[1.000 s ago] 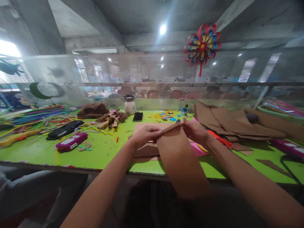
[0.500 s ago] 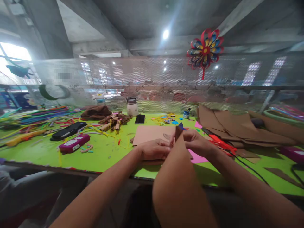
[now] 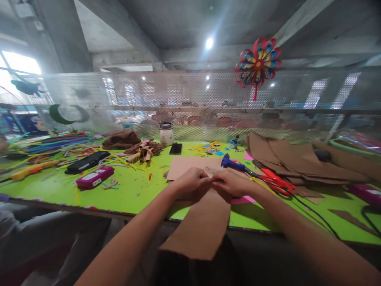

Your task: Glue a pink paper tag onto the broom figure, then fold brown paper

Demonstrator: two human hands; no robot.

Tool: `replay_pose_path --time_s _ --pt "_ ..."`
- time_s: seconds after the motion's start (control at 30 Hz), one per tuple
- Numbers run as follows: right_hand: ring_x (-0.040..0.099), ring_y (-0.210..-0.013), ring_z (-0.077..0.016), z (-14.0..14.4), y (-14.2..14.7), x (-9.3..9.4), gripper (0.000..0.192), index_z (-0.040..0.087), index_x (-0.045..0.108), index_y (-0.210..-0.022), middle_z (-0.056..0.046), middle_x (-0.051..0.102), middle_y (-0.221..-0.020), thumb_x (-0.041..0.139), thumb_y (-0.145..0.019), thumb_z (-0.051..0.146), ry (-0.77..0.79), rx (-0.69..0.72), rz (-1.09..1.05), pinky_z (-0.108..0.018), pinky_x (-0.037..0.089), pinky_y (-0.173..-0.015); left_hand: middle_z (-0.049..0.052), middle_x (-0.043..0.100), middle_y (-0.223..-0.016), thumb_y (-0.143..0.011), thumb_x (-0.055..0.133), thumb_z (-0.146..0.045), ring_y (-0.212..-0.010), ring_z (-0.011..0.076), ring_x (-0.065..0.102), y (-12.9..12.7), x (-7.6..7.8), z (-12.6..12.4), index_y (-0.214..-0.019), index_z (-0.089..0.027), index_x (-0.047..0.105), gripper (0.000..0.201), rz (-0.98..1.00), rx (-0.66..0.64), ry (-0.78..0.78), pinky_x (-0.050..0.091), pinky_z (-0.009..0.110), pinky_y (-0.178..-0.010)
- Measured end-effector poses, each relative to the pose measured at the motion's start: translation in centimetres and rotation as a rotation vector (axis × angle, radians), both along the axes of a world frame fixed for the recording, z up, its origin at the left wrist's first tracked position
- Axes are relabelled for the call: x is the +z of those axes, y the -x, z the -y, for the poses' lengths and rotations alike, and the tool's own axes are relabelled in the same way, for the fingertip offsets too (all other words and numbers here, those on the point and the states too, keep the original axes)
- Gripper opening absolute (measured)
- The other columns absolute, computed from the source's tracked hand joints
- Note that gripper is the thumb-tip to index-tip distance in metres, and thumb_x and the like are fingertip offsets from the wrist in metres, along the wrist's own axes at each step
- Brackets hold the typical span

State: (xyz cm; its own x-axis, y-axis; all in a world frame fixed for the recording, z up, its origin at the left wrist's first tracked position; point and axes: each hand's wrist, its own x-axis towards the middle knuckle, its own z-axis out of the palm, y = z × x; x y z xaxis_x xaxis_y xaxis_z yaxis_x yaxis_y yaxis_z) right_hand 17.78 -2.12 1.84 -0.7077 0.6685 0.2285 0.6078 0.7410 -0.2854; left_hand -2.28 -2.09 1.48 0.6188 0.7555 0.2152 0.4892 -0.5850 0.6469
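Observation:
A strip of brown kraft paper (image 3: 205, 222) hangs over the table's front edge, its upper end between my two hands. My left hand (image 3: 193, 180) is closed on that end from the left, with thumb and fingers pinched. From the right, my right hand (image 3: 230, 182) pinches the same end, the fingertips of both hands nearly meeting. Behind them lies a flat sheet of brown card (image 3: 183, 166). A blue glue gun (image 3: 233, 163) lies just beyond my right hand. Beside it are scissors with red handles (image 3: 275, 179).
Pink paper (image 3: 244, 200) shows near my right wrist. Large brown sheets (image 3: 285, 159) are stacked at right. Left are a purple box (image 3: 94, 177), a black case (image 3: 87, 162) and coloured strips (image 3: 59, 143). A phone (image 3: 175, 149) and a jar (image 3: 166, 133) stand farther back.
The brown paper strip has turned from edge-on and raised to lying flatter, its free end swinging left. My right hand has lowered and moved slightly left, uncovering the blue glue gun.

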Motion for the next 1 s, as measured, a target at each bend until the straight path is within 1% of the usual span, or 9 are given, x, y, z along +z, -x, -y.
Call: replay_pose_path --time_s 0.1,0.17,0.27,0.4,0.5,0.63,0.73,0.87,1.0 --pt "0.051 -0.062 -0.014 -0.4 0.2 -0.7 0.027 0.013 0.068 -0.082 -0.007 0.066 -0.074 0.048 -0.085 0.031 -0.007 -0.036 0.004 -0.024 0.033 -0.056 0.002 0.058 -0.067 -0.083 0.046 -0.036 -0.061 0.012 0.047 0.0 -0.3 0.2 -0.072 -0.011 0.067 0.034 -0.114 0.019 -0.118 0.03 0.022 -0.054" --pt "0.051 -0.062 -0.014 -0.7 0.2 -1.2 0.029 0.013 0.069 -0.083 -0.007 0.067 -0.074 0.048 -0.085 0.034 -0.006 -0.011 -0.003 -0.024 0.033 -0.056 0.003 0.059 -0.067 -0.082 0.049 -0.035 -0.063 0.013 0.049 0.1 -0.3 0.0 -0.071 -0.011 0.068 0.033 -0.166 0.004 -0.171 0.031 0.022 -0.056" --pt "0.05 -0.061 -0.0136 -1.1 0.3 -1.9 0.034 0.012 0.069 -0.082 -0.008 0.066 -0.072 0.047 -0.087 0.037 -0.023 0.023 -0.015 -0.024 0.033 -0.056 0.004 0.06 -0.068 -0.08 0.053 -0.033 -0.066 0.0141 0.05 0.0 -0.3 -0.3 -0.078 -0.012 0.071 0.027 -0.215 -0.021 -0.212 0.033 0.023 -0.059" --pt "0.052 -0.065 -0.0134 -1.6 0.0 -2.5 0.026 0.012 0.07 -0.084 -0.008 0.065 -0.076 0.051 -0.085 0.029 -0.064 0.061 -0.04 -0.023 0.034 -0.059 0.006 0.063 -0.073 -0.079 0.055 -0.027 -0.069 0.0154 0.052 -0.4 -0.6 -0.9 -0.083 -0.014 0.072 0.022 -0.275 -0.015 -0.273 0.035 0.024 -0.063" --pt "0.051 -0.066 -0.0133 -1.7 -0.6 -2.3 0.022 0.013 0.071 -0.082 -0.008 0.064 -0.076 0.053 -0.083 0.027 -0.09 0.046 0.003 -0.023 0.034 -0.06 0.007 0.064 -0.079 -0.079 0.055 -0.023 -0.075 0.0167 0.054 -0.5 -0.8 -1.2 -0.086 -0.015 0.071 0.02 -0.309 -0.021 -0.305 0.037 0.025 -0.067" --pt "0.051 -0.065 -0.013 -1.7 -1.6 -1.6 0.018 0.014 0.071 -0.077 -0.006 0.063 -0.073 0.055 -0.081 0.023 -0.08 0.03 0.078 -0.023 0.034 -0.061 0.007 0.063 -0.08 -0.078 0.054 -0.019 -0.076 0.0167 0.054 -0.5 -0.7 -1.1 -0.088 -0.015 0.07 0.02 -0.341 -0.035 -0.332 0.038 0.025 -0.068" --pt "0.052 -0.066 -0.0136 -1.8 -2.1 -1.3 0.017 0.015 0.07 -0.076 -0.005 0.064 -0.072 0.055 -0.079 0.022 -0.05 0.03 0.117 -0.024 0.034 -0.063 0.006 0.062 -0.082 -0.078 0.052 -0.019 -0.076 0.0163 0.054 -0.3 -0.7 -1.0 -0.088 -0.015 0.069 0.02 -0.354 -0.035 -0.322 0.038 0.024 -0.067" --pt "0.053 -0.068 -0.0144 -1.9 -2.3 -1.2 0.016 0.017 0.07 -0.077 -0.004 0.065 -0.073 0.054 -0.077 0.019 -0.028 0.023 0.148 -0.024 0.035 -0.065 0.005 0.061 -0.08 -0.078 0.053 -0.022 -0.071 0.0158 0.053 -0.1 -0.6 -0.7 -0.087 -0.016 0.066 0.018 -0.37 0.009 -0.29 0.037 0.024 -0.063" --pt "0.054 -0.069 -0.0151 -1.8 -2.3 -1.1 0.017 0.017 0.071 -0.078 -0.005 0.067 -0.074 0.054 -0.075 0.016 -0.045 0.01 0.158 -0.025 0.035 -0.065 0.005 0.061 -0.079 -0.075 0.055 -0.025 -0.069 0.0157 0.051 0.0 -0.5 -0.6 -0.083 -0.015 0.065 0.015 -0.374 0.055 -0.256 0.035 0.024 -0.059"
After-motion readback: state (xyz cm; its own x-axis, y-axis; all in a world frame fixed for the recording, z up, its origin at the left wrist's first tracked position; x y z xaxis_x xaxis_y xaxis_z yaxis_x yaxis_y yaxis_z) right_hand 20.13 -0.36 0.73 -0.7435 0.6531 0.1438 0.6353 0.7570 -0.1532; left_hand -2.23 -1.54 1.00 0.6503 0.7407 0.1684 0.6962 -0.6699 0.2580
